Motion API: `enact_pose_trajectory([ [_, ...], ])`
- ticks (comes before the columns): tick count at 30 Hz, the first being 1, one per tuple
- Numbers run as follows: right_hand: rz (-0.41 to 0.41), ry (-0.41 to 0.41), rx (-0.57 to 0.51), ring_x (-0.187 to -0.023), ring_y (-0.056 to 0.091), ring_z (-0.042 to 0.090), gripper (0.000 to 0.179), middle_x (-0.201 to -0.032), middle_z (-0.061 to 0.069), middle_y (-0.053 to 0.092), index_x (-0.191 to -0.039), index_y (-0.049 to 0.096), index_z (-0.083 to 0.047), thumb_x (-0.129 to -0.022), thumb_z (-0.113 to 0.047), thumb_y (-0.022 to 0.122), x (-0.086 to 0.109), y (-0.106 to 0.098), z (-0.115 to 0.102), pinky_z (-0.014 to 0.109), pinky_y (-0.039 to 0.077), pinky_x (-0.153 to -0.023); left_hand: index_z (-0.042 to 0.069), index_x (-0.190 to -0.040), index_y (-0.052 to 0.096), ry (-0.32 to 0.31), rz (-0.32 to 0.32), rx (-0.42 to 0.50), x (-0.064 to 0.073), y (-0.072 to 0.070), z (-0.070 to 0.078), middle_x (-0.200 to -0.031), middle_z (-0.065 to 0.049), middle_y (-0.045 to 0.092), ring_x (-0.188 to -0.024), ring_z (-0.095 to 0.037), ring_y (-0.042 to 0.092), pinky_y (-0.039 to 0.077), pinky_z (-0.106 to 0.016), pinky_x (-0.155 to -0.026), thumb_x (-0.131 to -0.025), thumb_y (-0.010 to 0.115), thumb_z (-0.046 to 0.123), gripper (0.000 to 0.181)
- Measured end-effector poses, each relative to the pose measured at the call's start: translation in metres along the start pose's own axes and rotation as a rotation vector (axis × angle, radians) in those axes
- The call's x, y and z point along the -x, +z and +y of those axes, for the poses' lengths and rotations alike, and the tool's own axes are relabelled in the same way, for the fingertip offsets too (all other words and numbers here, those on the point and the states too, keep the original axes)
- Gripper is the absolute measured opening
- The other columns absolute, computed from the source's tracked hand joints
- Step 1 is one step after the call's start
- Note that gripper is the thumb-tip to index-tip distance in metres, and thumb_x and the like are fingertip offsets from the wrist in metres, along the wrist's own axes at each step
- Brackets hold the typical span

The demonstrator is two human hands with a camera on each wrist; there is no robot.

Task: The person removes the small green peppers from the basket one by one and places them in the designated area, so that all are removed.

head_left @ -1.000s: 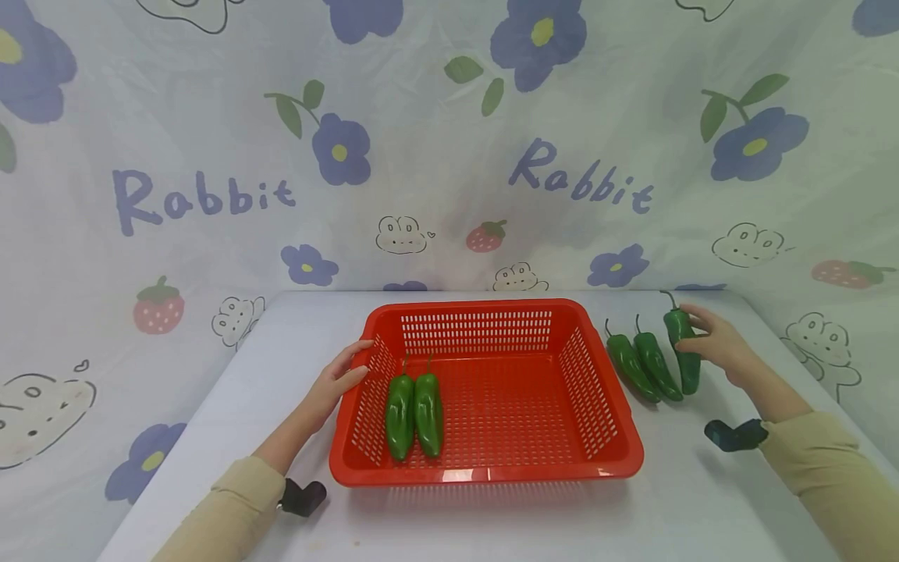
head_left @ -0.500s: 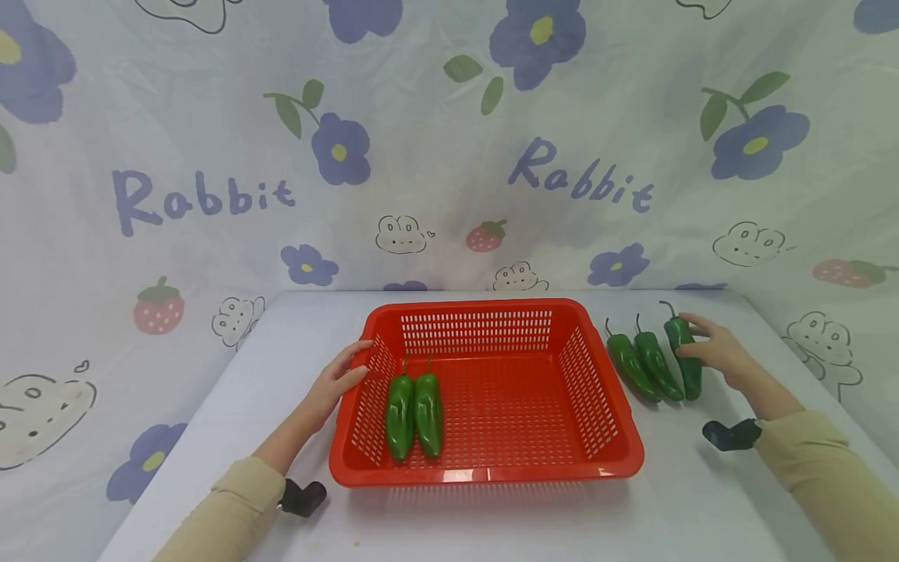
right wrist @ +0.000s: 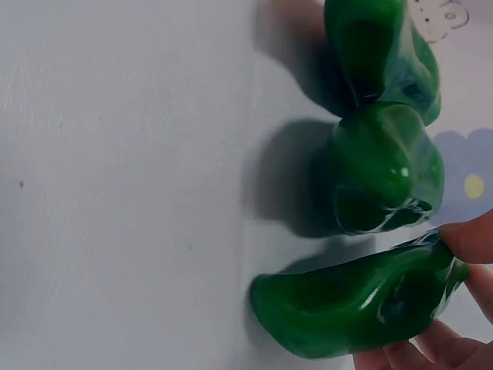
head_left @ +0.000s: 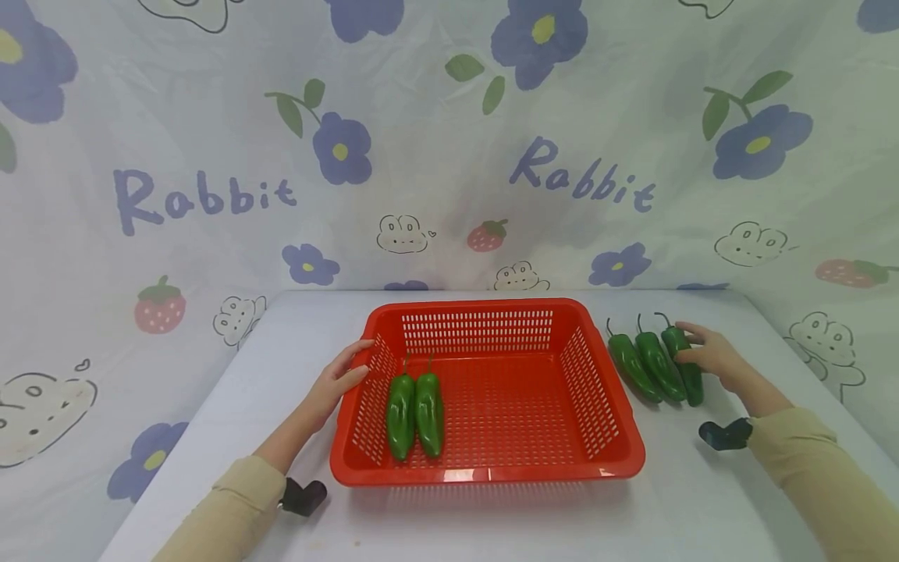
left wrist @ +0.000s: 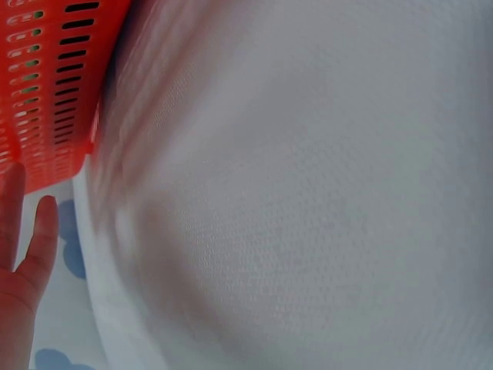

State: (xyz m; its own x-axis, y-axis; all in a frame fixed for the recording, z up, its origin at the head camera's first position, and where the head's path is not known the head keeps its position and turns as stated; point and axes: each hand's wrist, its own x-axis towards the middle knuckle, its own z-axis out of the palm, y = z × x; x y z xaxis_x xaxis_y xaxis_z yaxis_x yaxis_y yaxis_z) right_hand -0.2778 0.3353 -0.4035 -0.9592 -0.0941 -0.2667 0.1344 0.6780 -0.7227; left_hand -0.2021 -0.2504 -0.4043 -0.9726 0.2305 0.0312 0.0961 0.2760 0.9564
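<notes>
My right hand (head_left: 712,355) pinches the rightmost of three green chili peppers at the table's right. In the right wrist view this chili pepper (right wrist: 347,308) lies between thumb and fingertips near its stem end, its blunt tip low over the white surface. Left of it lie a second pepper (head_left: 662,368) and a third pepper (head_left: 634,371), stems pointing away. My left hand (head_left: 337,386) rests with fairly straight fingers at the left rim of a red perforated basket (head_left: 485,474). Inside, along the left wall, a pepper (head_left: 400,417) lies beside another pepper (head_left: 429,417).
The white table (head_left: 492,535) bears the basket in its middle. A printed curtain (head_left: 449,156) with flowers and rabbits hangs behind the table's far edge. A black wrist device (head_left: 726,434) hangs under the right forearm, and another black device (head_left: 303,497) under the left.
My right hand has brought its chili pepper slightly nearer to me and leftward, closer to the two lying beside it. My left hand and the basket have stayed where they were.
</notes>
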Motion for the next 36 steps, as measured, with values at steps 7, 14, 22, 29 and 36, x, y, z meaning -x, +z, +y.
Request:
enact_pose_trajectory([
  [7, -0.018, 0.027, -0.013, -0.123, 0.021, 0.057, 0.075, -0.137, 0.043, 0.011, -0.142, 0.008, 0.007, -0.083, -0.009, 0.051, -0.003, 0.001, 0.002, 0.06, 0.031, -0.099, 0.009, -0.14, 0.029, -0.002, -0.001, 0.014, 0.0, 0.001, 0.0, -0.137, -0.025, 0.034, -0.098, -0.005, 0.055, 0.053, -0.029, -0.079, -0.095, 0.043, 0.02, 0.049],
  [14, -0.025, 0.03, -0.041, -0.124, 0.02, 0.057, 0.073, -0.137, 0.042, 0.012, -0.142, 0.008, 0.006, -0.085, -0.011, 0.05, -0.003, 0.002, 0.009, 0.061, 0.028, -0.1, 0.009, -0.139, 0.029, 0.002, -0.005, 0.015, -0.001, 0.0, 0.0, -0.136, -0.026, 0.034, -0.094, -0.002, 0.056, 0.054, -0.028, -0.077, -0.095, 0.043, 0.02, 0.048],
  [22, -0.003, 0.029, -0.087, -0.126, 0.017, 0.055, 0.071, -0.139, 0.04, 0.011, -0.142, 0.008, 0.005, -0.089, -0.017, 0.05, -0.007, 0.003, 0.017, 0.061, 0.027, -0.1, 0.009, -0.139, 0.029, -0.004, -0.001, 0.018, -0.001, 0.0, -0.001, -0.137, -0.025, 0.033, -0.095, -0.002, 0.055, 0.054, -0.028, -0.077, -0.095, 0.043, 0.021, 0.048],
  [29, -0.005, 0.061, -0.075, -0.128, 0.013, 0.054, 0.071, -0.142, 0.036, 0.01, -0.144, 0.009, 0.002, -0.09, -0.021, 0.05, -0.013, 0.006, 0.02, 0.064, 0.022, -0.101, 0.009, -0.139, 0.029, 0.004, -0.004, 0.021, 0.0, 0.0, -0.002, -0.137, -0.025, 0.034, -0.095, -0.002, 0.055, 0.053, -0.028, -0.078, -0.095, 0.043, 0.02, 0.048],
  [36, 0.005, 0.072, -0.072, -0.128, 0.012, 0.054, 0.073, -0.143, 0.036, 0.008, -0.144, 0.008, 0.001, -0.091, -0.028, 0.05, -0.014, 0.008, 0.018, 0.066, 0.021, -0.1, 0.009, -0.139, 0.029, 0.008, -0.002, 0.023, 0.0, -0.001, -0.001, -0.137, -0.025, 0.034, -0.095, -0.002, 0.056, 0.054, -0.029, -0.077, -0.095, 0.043, 0.02, 0.048],
])
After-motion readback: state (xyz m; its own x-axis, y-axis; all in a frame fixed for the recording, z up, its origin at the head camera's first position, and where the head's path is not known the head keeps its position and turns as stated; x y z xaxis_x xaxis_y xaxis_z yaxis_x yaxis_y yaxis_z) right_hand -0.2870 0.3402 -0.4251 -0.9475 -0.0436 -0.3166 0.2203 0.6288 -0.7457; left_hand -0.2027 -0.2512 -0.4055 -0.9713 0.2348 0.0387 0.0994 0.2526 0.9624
